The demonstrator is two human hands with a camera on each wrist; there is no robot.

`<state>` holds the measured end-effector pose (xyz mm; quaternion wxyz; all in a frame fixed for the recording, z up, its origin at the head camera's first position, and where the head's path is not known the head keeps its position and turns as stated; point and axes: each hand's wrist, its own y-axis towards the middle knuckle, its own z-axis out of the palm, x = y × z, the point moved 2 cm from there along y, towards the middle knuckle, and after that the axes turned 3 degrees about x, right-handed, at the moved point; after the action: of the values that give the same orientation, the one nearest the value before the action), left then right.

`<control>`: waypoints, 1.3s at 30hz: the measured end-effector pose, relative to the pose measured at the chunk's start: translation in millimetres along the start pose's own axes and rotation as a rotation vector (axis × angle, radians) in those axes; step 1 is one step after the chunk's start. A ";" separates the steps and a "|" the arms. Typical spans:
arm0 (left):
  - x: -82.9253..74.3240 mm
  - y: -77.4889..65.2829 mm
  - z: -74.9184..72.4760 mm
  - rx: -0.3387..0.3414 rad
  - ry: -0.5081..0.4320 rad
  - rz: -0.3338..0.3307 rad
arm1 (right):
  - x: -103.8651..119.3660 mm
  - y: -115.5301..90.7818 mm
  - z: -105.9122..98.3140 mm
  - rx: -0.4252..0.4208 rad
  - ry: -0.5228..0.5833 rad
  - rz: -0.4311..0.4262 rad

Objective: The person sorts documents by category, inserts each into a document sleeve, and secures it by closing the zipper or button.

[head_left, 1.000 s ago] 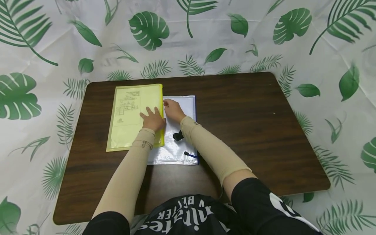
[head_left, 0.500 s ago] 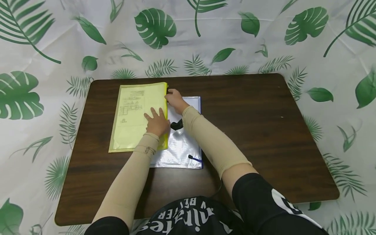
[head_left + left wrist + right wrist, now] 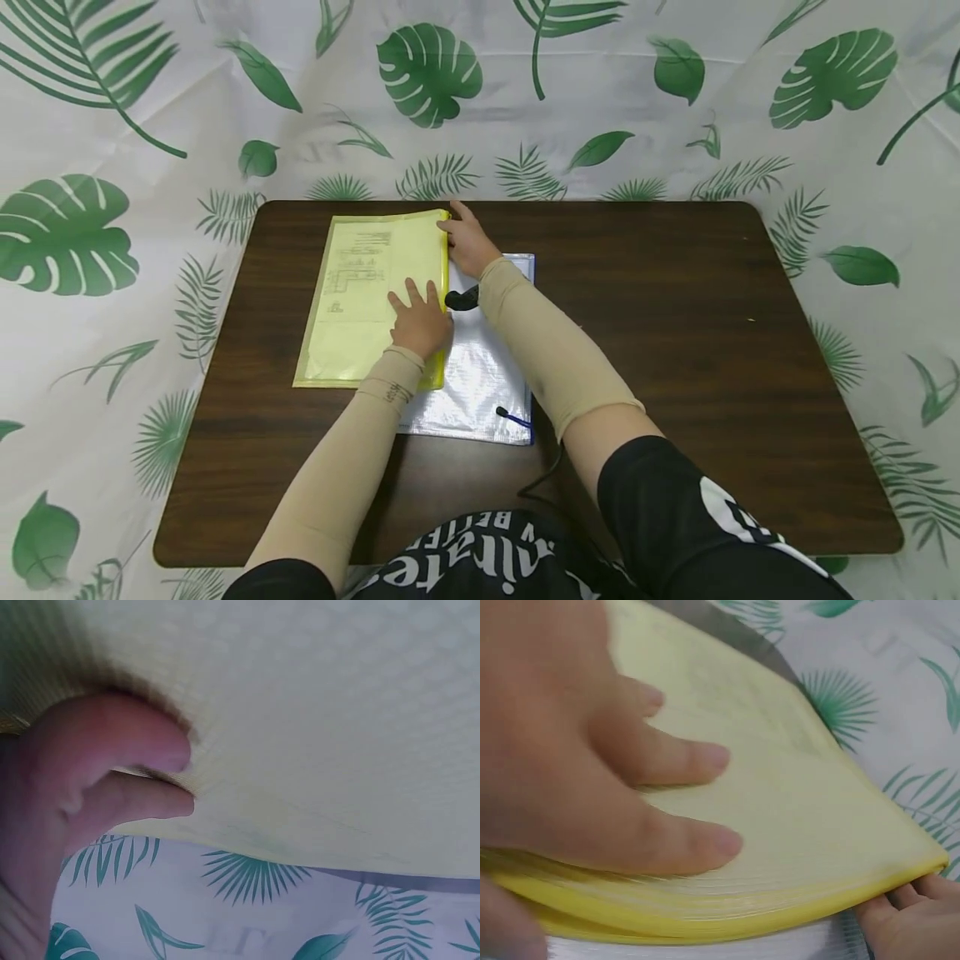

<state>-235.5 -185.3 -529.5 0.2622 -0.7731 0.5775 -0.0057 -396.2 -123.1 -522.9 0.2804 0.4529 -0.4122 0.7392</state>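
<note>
A translucent yellow document pouch with a printed sheet inside lies on the left of the table, partly over a clear, blue-edged pouch. My left hand rests on the yellow pouch near its right edge, fingers spread; in the right wrist view its thumb lies beyond that edge. At the far right corner, my right hand grips the yellow pouch, its fingertips at the corner's edge in the right wrist view. Close up in the left wrist view, fingers of my left hand press on the textured plastic.
The brown wooden table extends to the right of the pouches. A short blue pull with a dark tip hangs from the clear pouch. Behind the table is a white leaf-print cloth. A black cable runs near the body.
My right hand has slid away from me along the yellow pouch's right edge up to its far corner. My left hand stays on the pouch. The head view has shifted slightly left.
</note>
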 end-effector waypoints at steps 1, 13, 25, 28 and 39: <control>-0.7 -0.2 1.3 -0.002 0.000 0.001 | 0.8 1.3 -1.3 0.007 0.022 -0.014; 1.6 1.7 0.3 -0.035 0.017 -0.005 | 3.0 3.1 -10.7 -0.177 0.160 -0.175; -1.0 -2.9 0.9 0.003 -0.009 -0.005 | -27.4 -12.5 -13.9 -0.243 0.066 -0.224; -2.2 -1.9 3.3 0.007 0.023 0.000 | -30.6 -16.7 -12.5 -0.260 -0.055 -0.216; 0.5 -3.5 -2.0 0.035 0.105 0.053 | -41.2 -9.6 -14.3 -0.291 -0.184 -0.259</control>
<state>-232.8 -185.9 -526.5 0.2453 -0.7513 0.6107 -0.0494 -377.1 -107.6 -560.1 0.3966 0.5222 -0.4770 0.5852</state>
